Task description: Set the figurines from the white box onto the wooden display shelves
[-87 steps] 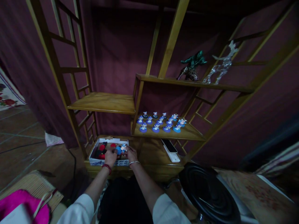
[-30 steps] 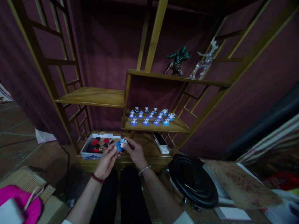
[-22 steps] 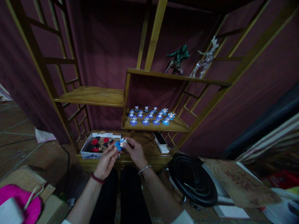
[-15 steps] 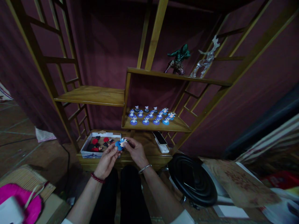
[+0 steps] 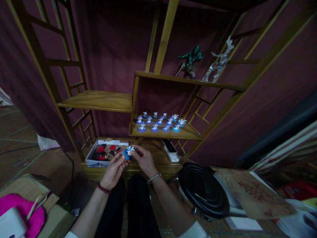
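Observation:
Between my two hands is a small toy figurine (image 5: 130, 150) with a blue base and a pale body. My left hand (image 5: 116, 168) pinches the blue base, while my right hand (image 5: 144, 160) grips the figurine's upper part from the other side. Just left of them an open cardboard box (image 5: 92, 159) holds several loose figurines with red and black parts. Beyond my hands, several small figurines (image 5: 155, 127) with purple, blue or dark bases stand in rows on the middle shelf (image 5: 146, 135).
A phone (image 5: 169, 146) lies on a white case (image 5: 172, 157) on the lower shelf. Above stand a dark green statue (image 5: 190, 61) and a clear deer figure (image 5: 219, 64). A black round stool (image 5: 204, 190) is at the right, and a pink round item (image 5: 34, 216) at lower left.
Almost nothing differs. Both hands keep hold of the figurine in the same place, and the view has shifted very slightly.

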The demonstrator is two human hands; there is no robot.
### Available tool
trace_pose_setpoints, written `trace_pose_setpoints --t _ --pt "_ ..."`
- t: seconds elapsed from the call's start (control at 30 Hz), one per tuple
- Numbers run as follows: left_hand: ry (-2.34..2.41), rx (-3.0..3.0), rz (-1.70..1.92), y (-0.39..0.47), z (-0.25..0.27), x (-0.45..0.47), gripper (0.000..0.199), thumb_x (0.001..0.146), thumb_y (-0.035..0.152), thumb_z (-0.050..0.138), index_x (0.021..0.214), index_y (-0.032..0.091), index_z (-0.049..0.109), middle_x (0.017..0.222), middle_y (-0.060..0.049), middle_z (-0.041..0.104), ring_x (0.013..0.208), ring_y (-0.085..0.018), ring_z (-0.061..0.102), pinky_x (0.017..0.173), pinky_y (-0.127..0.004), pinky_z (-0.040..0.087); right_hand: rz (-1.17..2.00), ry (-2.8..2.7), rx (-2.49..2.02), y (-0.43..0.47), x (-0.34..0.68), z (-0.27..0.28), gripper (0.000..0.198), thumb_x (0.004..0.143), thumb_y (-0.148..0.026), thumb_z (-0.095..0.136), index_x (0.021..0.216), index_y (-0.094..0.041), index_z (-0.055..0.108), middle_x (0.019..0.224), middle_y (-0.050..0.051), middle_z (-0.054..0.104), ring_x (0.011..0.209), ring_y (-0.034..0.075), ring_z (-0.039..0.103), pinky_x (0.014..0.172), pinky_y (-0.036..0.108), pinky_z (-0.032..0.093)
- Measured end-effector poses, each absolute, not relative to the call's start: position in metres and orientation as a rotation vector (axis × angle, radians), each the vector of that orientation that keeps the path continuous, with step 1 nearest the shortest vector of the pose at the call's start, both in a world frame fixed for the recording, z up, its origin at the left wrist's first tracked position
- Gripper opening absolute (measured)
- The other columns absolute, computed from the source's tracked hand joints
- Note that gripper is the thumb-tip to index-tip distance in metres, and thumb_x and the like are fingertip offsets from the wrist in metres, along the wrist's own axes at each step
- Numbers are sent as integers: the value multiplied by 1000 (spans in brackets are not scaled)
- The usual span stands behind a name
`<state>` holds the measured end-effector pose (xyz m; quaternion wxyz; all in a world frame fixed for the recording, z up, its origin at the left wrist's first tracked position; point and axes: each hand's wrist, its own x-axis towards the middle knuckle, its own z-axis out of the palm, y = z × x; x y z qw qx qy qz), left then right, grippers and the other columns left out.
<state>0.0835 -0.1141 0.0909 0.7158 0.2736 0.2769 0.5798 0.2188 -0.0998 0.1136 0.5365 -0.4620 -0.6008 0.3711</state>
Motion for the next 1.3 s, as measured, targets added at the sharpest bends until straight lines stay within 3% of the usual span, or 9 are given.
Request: trace_pose_setpoints --t 1.1,1.3 --pt "628 612 1247 -119 98 88 22 64 27 68 79 12 61 75 -4 64 64 -11 58 59 -21 45 916 -1419 -1121 -100 223 115 31 69 -38 59 95 -21 63 87 2 67 78 17 61 72 30 49" --pt "620 649 1233 -119 97 88 23 67 30 65 82 13 62 77 -5 64 65 -11 58 59 -21 45 984 -1362 -1131 -100 222 115 34 68 -39 59 95 -19 62 83 2 67 71 16 60 62 26 49"
